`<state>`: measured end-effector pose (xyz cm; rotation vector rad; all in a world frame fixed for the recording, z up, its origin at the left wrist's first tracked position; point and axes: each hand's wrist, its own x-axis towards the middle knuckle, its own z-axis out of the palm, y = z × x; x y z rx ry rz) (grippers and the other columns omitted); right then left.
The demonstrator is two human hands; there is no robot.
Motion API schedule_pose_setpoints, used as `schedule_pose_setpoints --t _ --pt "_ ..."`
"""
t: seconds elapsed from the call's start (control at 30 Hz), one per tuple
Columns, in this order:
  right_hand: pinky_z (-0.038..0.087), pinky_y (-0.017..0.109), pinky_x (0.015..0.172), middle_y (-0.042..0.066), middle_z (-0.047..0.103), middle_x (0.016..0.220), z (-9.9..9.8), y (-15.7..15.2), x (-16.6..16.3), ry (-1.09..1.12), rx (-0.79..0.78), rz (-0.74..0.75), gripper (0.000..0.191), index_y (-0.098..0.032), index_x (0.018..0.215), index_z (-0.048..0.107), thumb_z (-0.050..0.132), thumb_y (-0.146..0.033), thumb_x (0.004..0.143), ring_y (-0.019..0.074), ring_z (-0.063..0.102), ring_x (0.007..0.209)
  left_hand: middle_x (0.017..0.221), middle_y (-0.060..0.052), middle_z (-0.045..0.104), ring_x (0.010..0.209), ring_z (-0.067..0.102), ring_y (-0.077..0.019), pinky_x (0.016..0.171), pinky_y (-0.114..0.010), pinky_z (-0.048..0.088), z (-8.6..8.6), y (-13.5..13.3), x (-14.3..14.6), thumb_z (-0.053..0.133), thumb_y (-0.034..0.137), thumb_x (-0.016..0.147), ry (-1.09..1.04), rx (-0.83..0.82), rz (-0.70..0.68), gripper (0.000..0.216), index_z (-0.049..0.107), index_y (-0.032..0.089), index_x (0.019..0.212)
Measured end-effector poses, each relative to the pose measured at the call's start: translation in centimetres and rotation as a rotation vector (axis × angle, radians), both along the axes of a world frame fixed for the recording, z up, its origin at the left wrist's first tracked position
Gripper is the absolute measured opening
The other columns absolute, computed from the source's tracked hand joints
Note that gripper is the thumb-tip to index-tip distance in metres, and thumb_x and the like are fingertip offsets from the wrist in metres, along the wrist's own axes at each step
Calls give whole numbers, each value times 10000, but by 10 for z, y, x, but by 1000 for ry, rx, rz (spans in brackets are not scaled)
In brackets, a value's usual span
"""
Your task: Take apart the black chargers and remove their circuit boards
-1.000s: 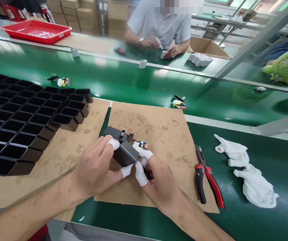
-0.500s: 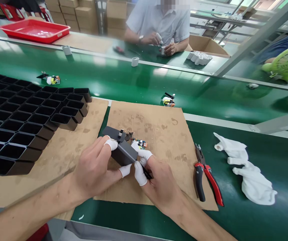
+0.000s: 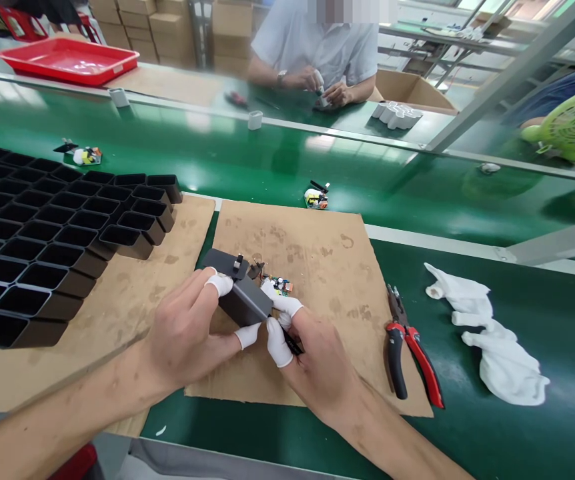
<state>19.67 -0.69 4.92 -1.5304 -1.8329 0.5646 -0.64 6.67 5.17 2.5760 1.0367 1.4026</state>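
Note:
My left hand (image 3: 187,337), with white finger cots on its tips, grips a dark grey charger housing (image 3: 243,301) over a brown cardboard sheet (image 3: 317,267). My right hand (image 3: 312,360), also in finger cots, pinches the housing's right end and a small circuit board (image 3: 278,285) with coloured parts that sticks out of it. A grey plug plate with metal pins (image 3: 227,263) lies just behind the housing, touching it. A thin dark item runs under my right fingers; I cannot make out what it is.
Rows of empty black housings (image 3: 42,247) fill the left. Red-handled pliers (image 3: 410,357) and white gloves (image 3: 487,340) lie to the right. Small boards (image 3: 316,197) ride the green conveyor (image 3: 267,160). Across it a person in a light shirt (image 3: 317,47) works, near a red tray (image 3: 67,60).
The small boards and white pieces on the conveyor have drifted left. My hands stay on the housing with only slight shifts.

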Motion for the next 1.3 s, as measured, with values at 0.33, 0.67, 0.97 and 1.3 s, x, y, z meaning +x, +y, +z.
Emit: schedule_pose_setpoints --t 0.33,0.67,0.97,1.3 --pt "542 301 636 0 724 845 24 5 54 56 52 -84 202 -270 1250 768 608 -307 1132 174 659 677 886 -11 786 768 754 -176 716 -308 666 15 11 -4 958 272 720 -449 -1064 -243 388 651 244 956" --pt "506 436 768 123 781 1019 18 30 82 -538 187 -337 281 -209 1224 807 616 -361 1084 333 716 919 890 -44 779 734 730 -178 697 -329 700 14 13 -5 1019 336 650 -567 -1306 -339 458 673 233 932" --pt "679 466 1077 108 770 1440 48 -32 6 172 4 43 682 -350 1655 534 811 -429 1036 294 803 1218 1230 -98 811 1195 813 -286 1087 -482 705 36 -11 -5 999 353 823 -733 -1188 -659 454 719 275 1171" --pt "711 468 1044 143 773 1370 25 -69 -37 179 425 -72 639 -296 1569 648 841 -168 974 325 799 1254 1365 -161 771 1295 776 -356 1152 -510 657 11 -87 -19 960 585 838 -757 -1064 -408 689 671 261 1373"
